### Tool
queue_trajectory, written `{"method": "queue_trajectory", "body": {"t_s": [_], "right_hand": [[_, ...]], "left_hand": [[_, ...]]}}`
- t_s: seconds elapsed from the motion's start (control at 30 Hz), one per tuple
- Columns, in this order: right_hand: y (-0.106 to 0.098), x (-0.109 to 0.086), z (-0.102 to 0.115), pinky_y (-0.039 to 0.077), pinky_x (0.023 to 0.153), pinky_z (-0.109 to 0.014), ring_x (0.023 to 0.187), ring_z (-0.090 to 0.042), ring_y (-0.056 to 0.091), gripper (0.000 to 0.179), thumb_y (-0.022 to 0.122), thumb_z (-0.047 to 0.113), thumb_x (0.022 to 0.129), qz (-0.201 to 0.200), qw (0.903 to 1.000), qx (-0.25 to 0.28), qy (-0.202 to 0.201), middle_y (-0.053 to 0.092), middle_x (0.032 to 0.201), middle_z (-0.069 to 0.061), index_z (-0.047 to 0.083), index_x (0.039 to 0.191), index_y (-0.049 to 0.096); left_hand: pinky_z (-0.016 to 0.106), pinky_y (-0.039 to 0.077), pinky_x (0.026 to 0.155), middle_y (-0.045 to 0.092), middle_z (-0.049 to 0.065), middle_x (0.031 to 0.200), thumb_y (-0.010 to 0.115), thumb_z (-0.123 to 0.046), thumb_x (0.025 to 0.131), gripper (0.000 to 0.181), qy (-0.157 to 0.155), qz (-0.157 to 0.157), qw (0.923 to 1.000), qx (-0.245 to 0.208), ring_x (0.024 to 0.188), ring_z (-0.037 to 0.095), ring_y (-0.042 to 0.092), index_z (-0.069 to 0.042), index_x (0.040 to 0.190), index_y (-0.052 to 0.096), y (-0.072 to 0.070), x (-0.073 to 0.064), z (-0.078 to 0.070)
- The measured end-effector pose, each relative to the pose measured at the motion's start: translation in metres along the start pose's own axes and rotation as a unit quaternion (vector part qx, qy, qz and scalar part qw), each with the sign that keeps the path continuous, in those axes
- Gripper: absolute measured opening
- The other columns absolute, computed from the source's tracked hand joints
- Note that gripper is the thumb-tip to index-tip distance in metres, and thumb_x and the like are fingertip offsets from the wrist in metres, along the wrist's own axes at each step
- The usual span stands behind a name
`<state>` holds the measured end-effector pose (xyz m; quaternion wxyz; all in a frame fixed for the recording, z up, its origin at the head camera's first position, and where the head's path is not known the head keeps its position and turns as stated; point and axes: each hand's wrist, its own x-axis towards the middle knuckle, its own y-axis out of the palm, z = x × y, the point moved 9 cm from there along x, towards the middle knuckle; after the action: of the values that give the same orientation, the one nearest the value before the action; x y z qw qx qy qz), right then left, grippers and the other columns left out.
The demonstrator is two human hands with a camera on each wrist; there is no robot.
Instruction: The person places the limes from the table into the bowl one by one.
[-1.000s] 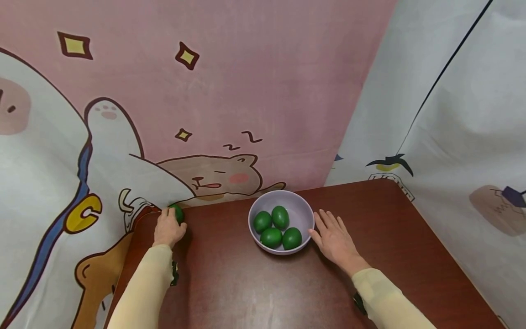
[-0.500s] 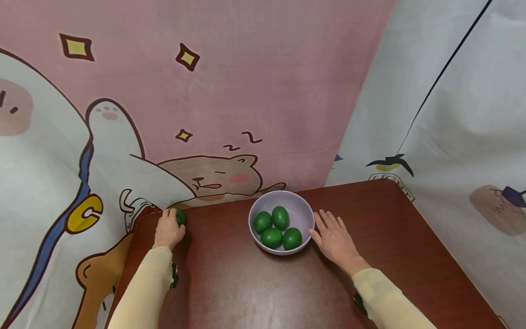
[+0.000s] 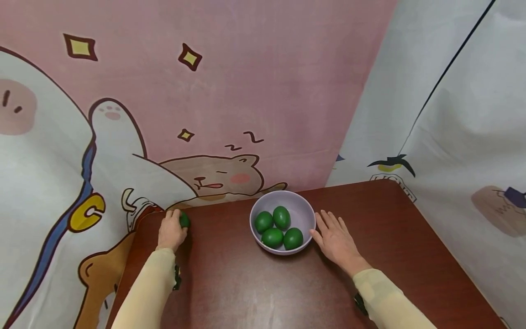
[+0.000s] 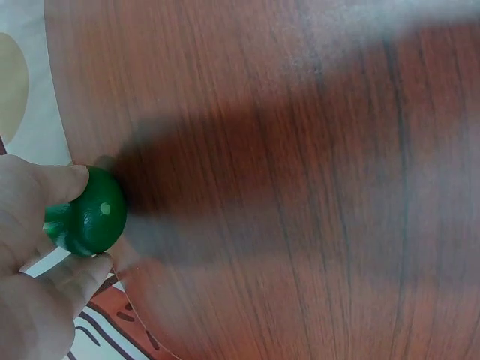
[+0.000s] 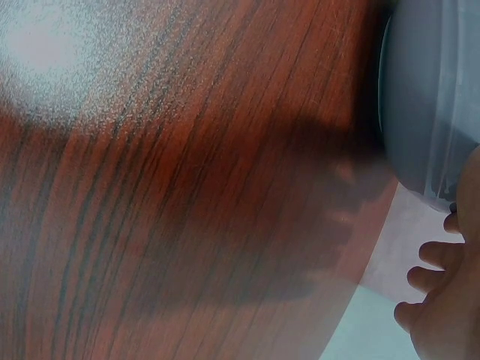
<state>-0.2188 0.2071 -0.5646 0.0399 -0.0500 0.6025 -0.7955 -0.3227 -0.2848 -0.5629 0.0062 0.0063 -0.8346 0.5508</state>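
My left hand is at the far left corner of the table. It pinches a green lime between thumb and fingers, close to the tabletop; in the head view the hand partly covers this lime. A round pale purple bowl stands near the table's back edge, with several green limes lying in it. Beside the bowl's right side is my right hand, fingers straight, its fingertips at the bowl's wall. In the right wrist view only part of the bowl and the fingers show.
A dark reddish-brown wooden table carries everything. Hanging cloth with cartoon animals borders its back and left edges, and pale cloth hangs on the right.
My left hand and its lime have shifted slightly to the right and nearer, away from the table's back edge. The right hand and the bowl have stayed in place.
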Motion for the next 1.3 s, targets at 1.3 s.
{"method": "queue_trajectory", "body": {"t_s": [1.3], "right_hand": [[0.0,0.001,0.0,0.02,0.122,-0.063,0.151,-0.045,0.03,0.065,0.05,0.041,0.108,-0.005,0.9999,0.01,-0.007,0.036,0.161,-0.026,0.0,0.157,0.038]], "left_hand": [[0.062,0.053,0.092,0.056,0.033,0.129,0.083,-0.01,0.085,0.059,-0.003,0.018,0.9996,0.022,0.111,0.05,0.059,0.01,0.134,0.055,0.013,-0.03,-0.025]]}}
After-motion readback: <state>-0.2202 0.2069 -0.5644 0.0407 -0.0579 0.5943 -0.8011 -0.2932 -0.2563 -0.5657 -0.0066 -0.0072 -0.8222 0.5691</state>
